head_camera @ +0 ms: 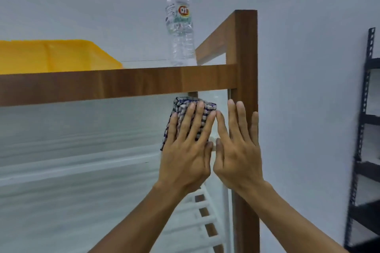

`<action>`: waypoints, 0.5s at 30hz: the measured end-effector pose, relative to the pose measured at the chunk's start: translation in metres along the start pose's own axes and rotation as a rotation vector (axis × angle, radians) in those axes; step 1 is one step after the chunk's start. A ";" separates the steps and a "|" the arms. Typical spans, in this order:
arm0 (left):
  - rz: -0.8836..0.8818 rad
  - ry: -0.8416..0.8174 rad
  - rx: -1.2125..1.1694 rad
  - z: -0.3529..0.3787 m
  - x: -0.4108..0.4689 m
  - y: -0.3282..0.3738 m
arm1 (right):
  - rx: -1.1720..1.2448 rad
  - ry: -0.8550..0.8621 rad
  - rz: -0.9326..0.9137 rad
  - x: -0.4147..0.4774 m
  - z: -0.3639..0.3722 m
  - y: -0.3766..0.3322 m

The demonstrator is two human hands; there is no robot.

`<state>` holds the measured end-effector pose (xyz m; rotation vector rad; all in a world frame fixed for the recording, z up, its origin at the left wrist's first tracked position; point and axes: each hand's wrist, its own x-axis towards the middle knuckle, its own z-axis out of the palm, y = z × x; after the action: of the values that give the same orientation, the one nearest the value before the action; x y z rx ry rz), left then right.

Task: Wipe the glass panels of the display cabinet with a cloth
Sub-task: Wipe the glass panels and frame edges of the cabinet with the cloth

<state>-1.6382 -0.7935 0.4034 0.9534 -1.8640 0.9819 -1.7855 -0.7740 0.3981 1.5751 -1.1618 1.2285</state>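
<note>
Head view. The checked cloth [208,107] lies flat against the front glass panel [82,150] of the display cabinet, in its upper right corner, just under the wooden top rail [123,84]. The left hand [186,146] presses it there with straight, spread fingers; it is not gripped. The right hand [238,150] is likewise flat and holds nothing. Its fingers lie partly on bare glass and partly on the wooden corner post [245,57], just beside the left hand.

Risks, as judged:
- The cloth is held by pressure alone. A fast stroke or a lifted palm could let it slide out and drop.
- The bare right hand on the glass is likely to leave prints on a surface meant to be wiped clean.
- A clear plastic water bottle [180,26] stands upright on the cabinet top, above the hands and near the front rail. Hard rubbing that shakes the frame could tip it forward.
- Both palms bear on one corner of the panel, so heavy pressure could strain the glass in its frame.

Count:
- Hands: two.
- Cloth: one.
- Glass panels plainly seen: one, the front; whether the side is glazed cannot be told.
- Water bottle: one.
- Yellow plastic tub [51,55] on the cabinet top, to the left: one.
- Black metal rack [366,129] against the wall, well apart to the right: one.
</note>
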 end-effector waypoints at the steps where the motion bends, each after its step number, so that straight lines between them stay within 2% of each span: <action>1: -0.001 0.003 -0.011 0.003 0.007 0.010 | -0.007 -0.021 -0.009 -0.003 -0.006 0.013; 7: -0.047 0.057 -0.021 0.014 0.035 0.048 | 0.158 -0.112 -0.143 -0.009 -0.015 0.069; 15: -0.148 0.211 -0.003 0.031 0.033 0.068 | 0.430 0.048 -0.174 -0.010 0.008 0.081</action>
<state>-1.7201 -0.8005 0.4028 0.9335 -1.5970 0.9506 -1.8629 -0.8006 0.3912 1.9021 -0.7401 1.4543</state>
